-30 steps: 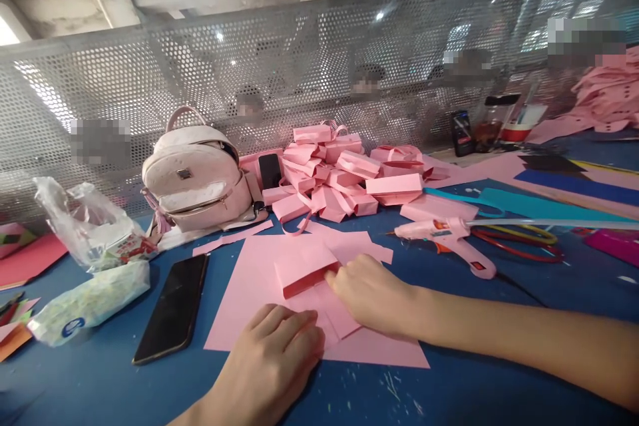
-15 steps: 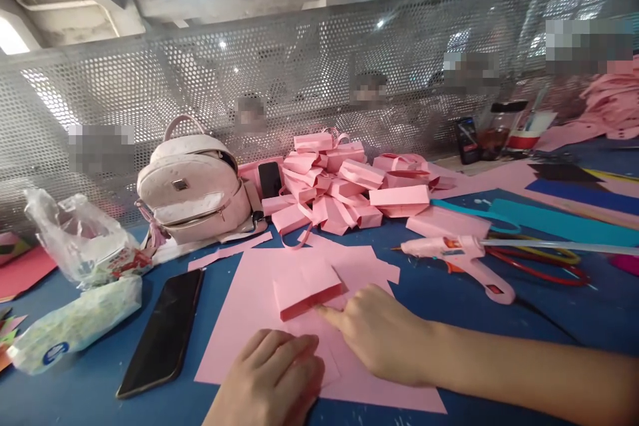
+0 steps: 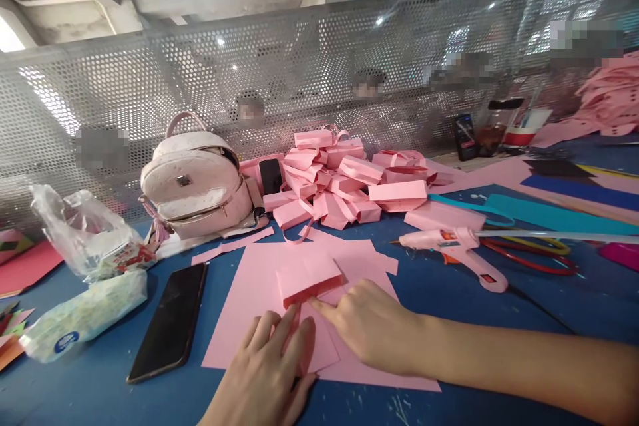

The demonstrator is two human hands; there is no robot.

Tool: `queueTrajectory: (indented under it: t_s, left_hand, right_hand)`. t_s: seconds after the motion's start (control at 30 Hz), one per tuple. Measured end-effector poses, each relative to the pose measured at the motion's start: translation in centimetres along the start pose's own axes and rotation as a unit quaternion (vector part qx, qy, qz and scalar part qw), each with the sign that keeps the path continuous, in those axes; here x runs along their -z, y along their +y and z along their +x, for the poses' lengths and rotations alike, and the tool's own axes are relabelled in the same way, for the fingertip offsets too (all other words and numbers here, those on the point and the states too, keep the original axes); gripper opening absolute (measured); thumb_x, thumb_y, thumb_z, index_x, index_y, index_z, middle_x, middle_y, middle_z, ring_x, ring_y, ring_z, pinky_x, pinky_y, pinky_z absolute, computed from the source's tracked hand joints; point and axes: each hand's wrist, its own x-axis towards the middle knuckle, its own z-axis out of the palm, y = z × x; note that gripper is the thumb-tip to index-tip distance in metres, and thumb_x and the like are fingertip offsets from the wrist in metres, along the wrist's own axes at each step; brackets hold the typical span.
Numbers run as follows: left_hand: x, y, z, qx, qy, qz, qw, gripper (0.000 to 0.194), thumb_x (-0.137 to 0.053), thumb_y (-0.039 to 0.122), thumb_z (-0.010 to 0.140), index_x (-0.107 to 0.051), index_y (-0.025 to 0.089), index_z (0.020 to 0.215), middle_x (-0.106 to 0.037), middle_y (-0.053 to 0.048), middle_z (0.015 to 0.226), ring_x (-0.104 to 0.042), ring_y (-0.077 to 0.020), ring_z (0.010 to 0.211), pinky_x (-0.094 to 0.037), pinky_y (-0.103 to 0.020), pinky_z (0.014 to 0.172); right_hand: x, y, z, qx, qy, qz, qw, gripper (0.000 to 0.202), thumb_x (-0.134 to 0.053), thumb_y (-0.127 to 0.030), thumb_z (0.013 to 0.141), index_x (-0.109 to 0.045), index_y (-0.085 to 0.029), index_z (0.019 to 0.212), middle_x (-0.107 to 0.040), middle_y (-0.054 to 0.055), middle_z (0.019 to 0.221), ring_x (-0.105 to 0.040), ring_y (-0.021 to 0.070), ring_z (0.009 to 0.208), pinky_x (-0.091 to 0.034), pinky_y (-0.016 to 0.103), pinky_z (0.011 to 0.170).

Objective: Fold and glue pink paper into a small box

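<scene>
A folded pink paper box point(image 3: 305, 274) lies on flat pink sheets in the middle of the blue table. My left hand point(image 3: 272, 363) stretches out with its fingers apart; its fingertips touch the near edge of the box. On the right, my right hand point(image 3: 372, 329) points its index finger at the same edge, with the tip at the box's near side and the other fingers curled under. Neither hand grips anything that I can see. Beneath both hands lies a large pink paper sheet point(image 3: 239, 309).
Behind lies a heap of pink paper boxes point(image 3: 329, 180). A pink glue gun point(image 3: 449, 243) rests to the right. On the left are a black phone point(image 3: 170, 323), a tissue pack point(image 3: 90, 313), a plastic bag point(image 3: 74, 226) and a pale backpack point(image 3: 197, 183). A perforated metal panel point(image 3: 309, 66) stands behind.
My left hand has moved forward, its fingers straightening from a curled position to touch the box's near edge. My right index finger stays at the box. The view has shifted slightly.
</scene>
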Motion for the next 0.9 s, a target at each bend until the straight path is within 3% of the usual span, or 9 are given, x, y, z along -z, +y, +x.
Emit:
queueTrajectory:
  t_s: [0.17,0.37,0.57,0.9]
  left_hand:
    - [1.1,0.6,0.3,0.015,-0.038,-0.039,0.998,0.048,-0.05,0.028,0.098,-0.046,0.012,0.143,-0.057,-0.016,0.145,-0.059,-0.0301,0.107,-0.057,-0.044,0.091]
    - [2.1,1.3,0.6,0.024,-0.063,-0.02,0.998,0.046,-0.047,0.027,0.099,-0.048,0.011,0.143,-0.056,-0.017,0.145,-0.058,-0.0324,0.109,-0.055,-0.049,0.094]
    - [2.4,1.6,1.0,0.04,-0.066,-0.013,0.997,0.043,-0.047,0.03,0.1,-0.054,0.01,0.138,-0.06,-0.017,0.14,-0.059,-0.0335,0.106,-0.056,-0.051,0.091]
    - [2.1,1.6,0.8,0.051,-0.034,-0.038,0.997,0.039,-0.045,0.032,0.102,-0.055,0.011,0.133,-0.061,-0.016,0.137,-0.056,-0.0326,0.107,-0.053,-0.052,0.094]
  right_hand:
    - [1.5,-0.6,1.5,-0.025,-0.049,0.04,0.998,0.039,-0.053,-0.006,0.081,-0.065,-0.013,0.118,-0.076,0.009,0.08,-0.07,0.0242,0.065,-0.02,0.032,0.049]
    - [2.9,-0.9,3.8,-0.038,-0.088,0.056,0.994,0.027,-0.057,-0.002,0.08,-0.071,-0.013,0.1,-0.078,0.01,0.089,-0.072,0.0273,0.084,-0.037,0.032,0.068]
    - [2.5,-1.1,3.5,-0.039,-0.078,0.043,0.995,0.028,-0.059,-0.002,0.08,-0.069,-0.012,0.104,-0.077,0.011,0.093,-0.072,0.0285,0.088,-0.04,0.034,0.074]
    - [2.0,-1.6,0.8,-0.042,-0.066,0.004,0.997,0.055,-0.057,0.0,0.079,-0.059,-0.01,0.133,-0.078,0.014,0.088,-0.074,0.0296,0.083,-0.038,0.03,0.059]
